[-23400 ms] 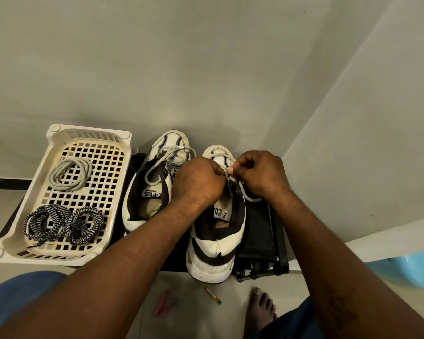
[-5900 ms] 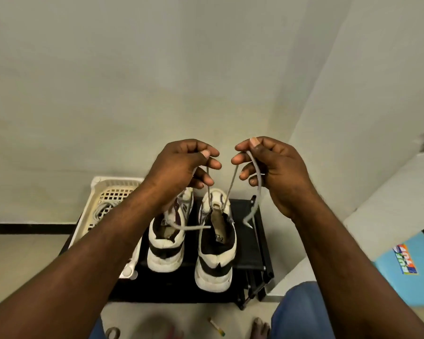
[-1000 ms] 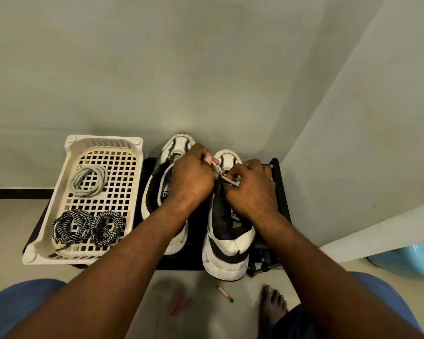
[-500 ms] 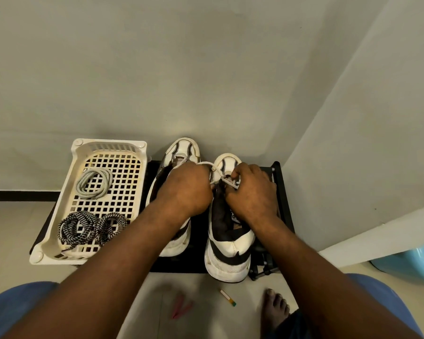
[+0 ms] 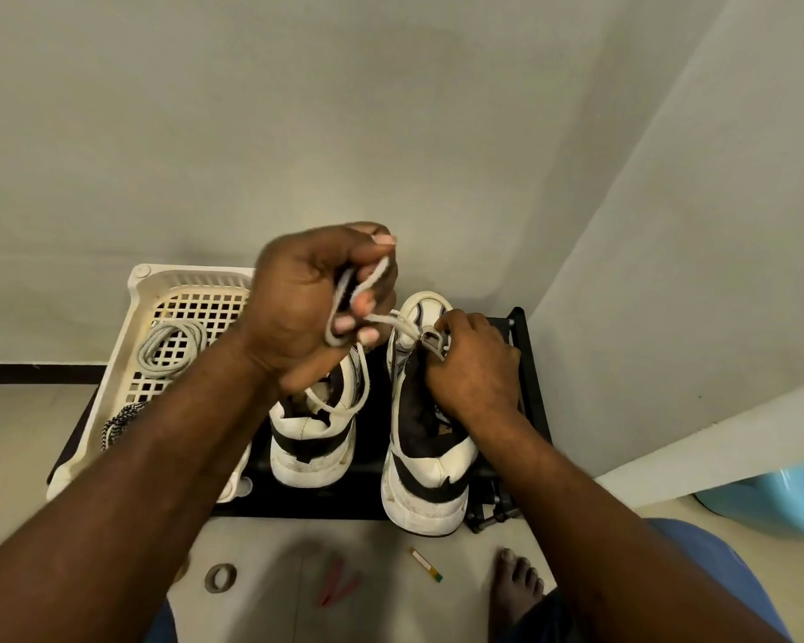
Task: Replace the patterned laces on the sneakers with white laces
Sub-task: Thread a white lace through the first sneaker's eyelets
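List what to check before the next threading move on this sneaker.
1. Left hand grips the white lace: ok.
2. Right hand pinches that lace at the eyelets of the sneaker: ok.
3. Lace tip ready to thread: cannot tell, hidden in the hands.
4. Other sneaker fully laced: cannot tell, the arm covers it.
5. Spare white lace coiled in the basket: ok.
6. Patterned lace in the basket: ok.

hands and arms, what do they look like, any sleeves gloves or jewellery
Both are bare. The left hand and right hand wear no gloves, and no rings, watch or wristband show. The forearms have no sleeves as far as the frame's edge. The only clothing in sight is blue cloth at the bottom; the foot is bare too.
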